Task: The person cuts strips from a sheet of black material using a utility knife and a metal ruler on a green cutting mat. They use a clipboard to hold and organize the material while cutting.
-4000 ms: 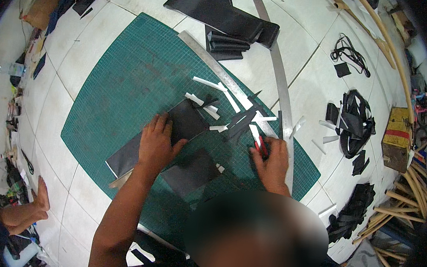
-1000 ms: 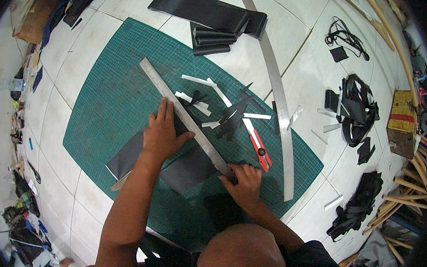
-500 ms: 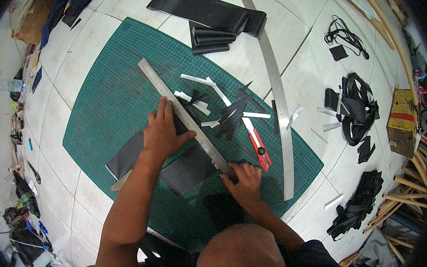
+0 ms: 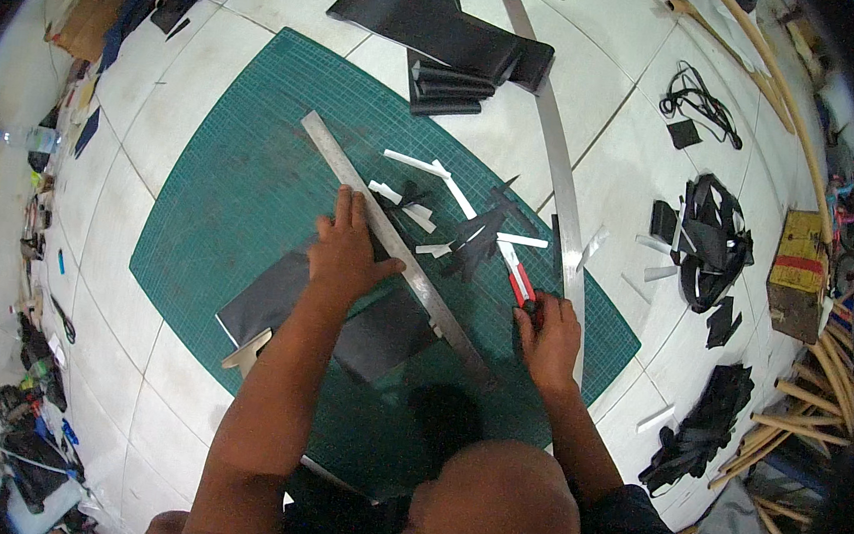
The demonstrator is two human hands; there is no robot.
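My left hand (image 4: 345,246) lies open on a steel ruler (image 4: 416,278), its fingers together along the edge and its thumb spread over the metal. The ruler lies slantwise on a green cutting mat (image 4: 224,166), over the edge of a black sheet (image 4: 381,336). Part of that sheet is hidden under my left forearm. To the right, my right hand (image 4: 553,342) is closed round the handle of a red utility knife (image 4: 519,279), which points away from me. Beyond the knife, black and white offcut strips (image 4: 474,239) lie in a loose heap on the mat.
A long metal strip (image 4: 558,167) crosses the mat's right side. Folded black material (image 4: 445,33) lies on the tiles past the far edge. Bundles of black straps (image 4: 715,245) and a yellow box (image 4: 798,266) are on the right, beside several cardboard tubes (image 4: 818,398).
My right hand has left the near end of the ruler, moved right and taken hold of the utility knife. My left hand stays on the ruler. The whole view has shifted slightly.
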